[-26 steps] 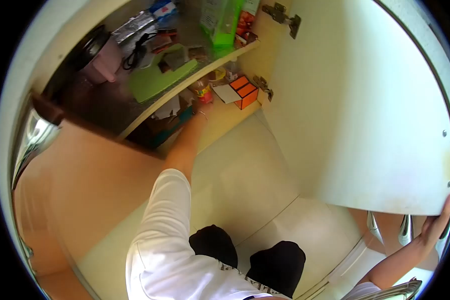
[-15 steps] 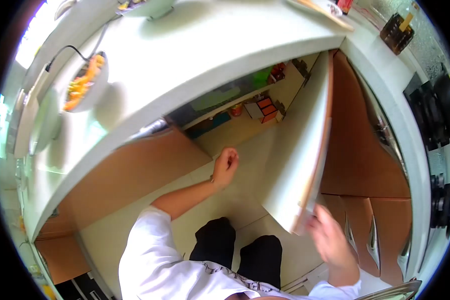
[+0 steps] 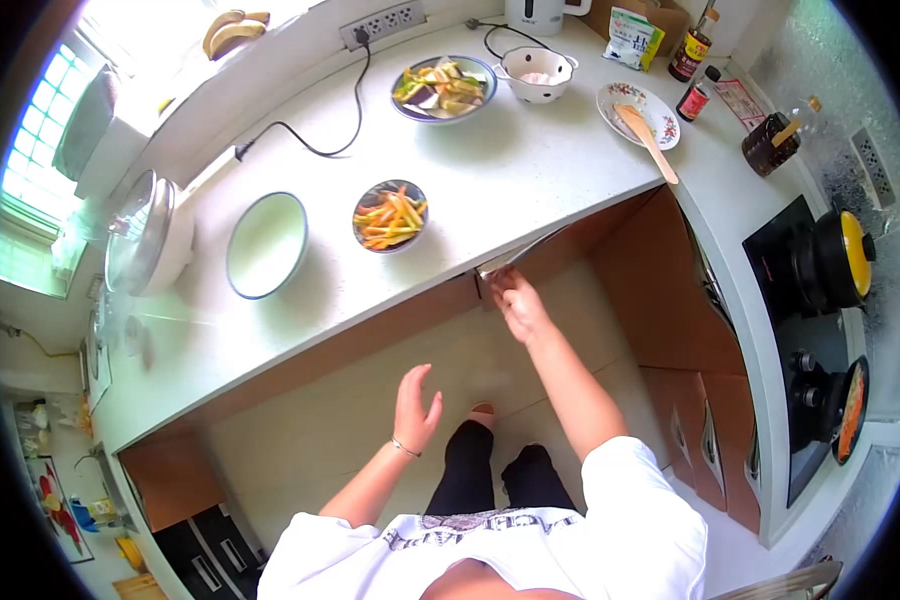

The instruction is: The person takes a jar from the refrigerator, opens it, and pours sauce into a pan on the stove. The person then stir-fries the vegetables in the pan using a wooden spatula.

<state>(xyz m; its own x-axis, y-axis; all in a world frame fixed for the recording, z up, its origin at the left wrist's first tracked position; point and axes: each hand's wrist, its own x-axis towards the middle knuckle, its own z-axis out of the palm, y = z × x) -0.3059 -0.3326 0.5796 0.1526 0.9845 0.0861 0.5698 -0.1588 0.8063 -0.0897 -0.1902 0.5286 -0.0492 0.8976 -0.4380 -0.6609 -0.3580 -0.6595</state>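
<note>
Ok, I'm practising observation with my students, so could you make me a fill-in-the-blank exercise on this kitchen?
The hand at the counter's front edge is the ____ one.
The bracelet is on the ____ wrist.
The wooden spatula rests across a flower-patterned ____.
The lid on the black pot is mostly ____.

Missing words: right; left; plate; yellow.
</note>
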